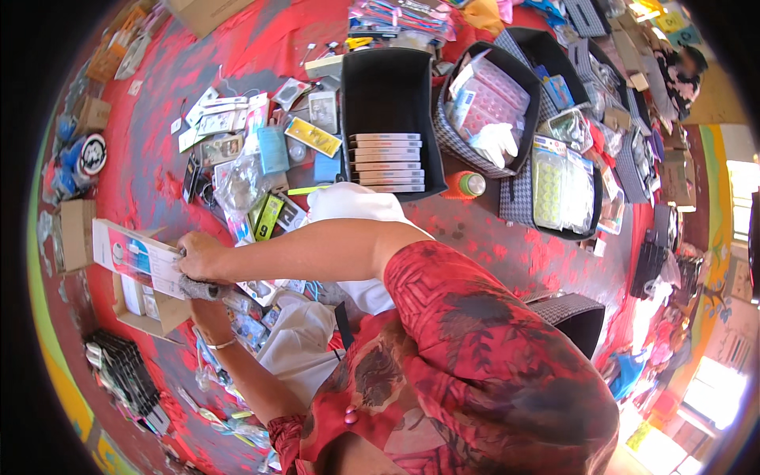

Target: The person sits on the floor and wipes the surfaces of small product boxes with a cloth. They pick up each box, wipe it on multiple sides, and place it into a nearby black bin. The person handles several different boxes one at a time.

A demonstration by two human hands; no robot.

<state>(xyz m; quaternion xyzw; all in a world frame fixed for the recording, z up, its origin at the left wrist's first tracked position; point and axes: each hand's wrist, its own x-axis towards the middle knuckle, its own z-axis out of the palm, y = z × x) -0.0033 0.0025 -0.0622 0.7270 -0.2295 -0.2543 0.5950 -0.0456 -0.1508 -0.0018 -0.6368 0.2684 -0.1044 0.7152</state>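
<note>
At the left, my right hand (201,257) is closed on the right edge of a flat white carton (138,252) printed with a coloured picture. My left hand (207,307), with a band on its wrist, is just below. A crumpled grey cloth (199,288) sits at its fingers and seems to be held by them; the fingertips are hidden. An open brown cardboard box (150,323) with white boxes inside stands under the carton. Both forearms reach left across my white-clad legs.
Packaged small goods (245,142) are heaped ahead. A black bin (388,91) holds a stack of thin white boxes (386,162). Further right stand a patterned bin (491,103) of packets and a green-topped can (472,184). A black crate (127,372) is at lower left. Another person (682,75) is far right.
</note>
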